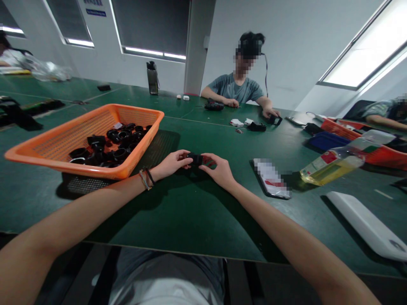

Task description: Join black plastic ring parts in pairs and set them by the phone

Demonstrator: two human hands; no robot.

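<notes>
Head view: the only one I have; my forearms reach in over the green table (181,216).
Black part (196,159): between my two hands, straight ahead of me and to the right of the orange basket (90,170).
Left hand (171,163): my grip is pinched on the part's left end, thumb towards me.
Right hand (220,169): my grip is closed on the right end, thumb and fingertips meeting its side.
Heft: I judge it light, since fingertips alone bear it.
Body: probably stiff, like hard plastic; I expect little give and no great fragility.
Surface: likely smooth, so a dry, square pinch should stop it twisting.
Hold: opposite ends suit it best, leaving the middle free.
Dark detail: the part is small and shadowed here, so I can't make out its edges or whether it touches the table.
Basket pieces (122,154): a loose black heap, some with round openings to hook a finger through.
</notes>
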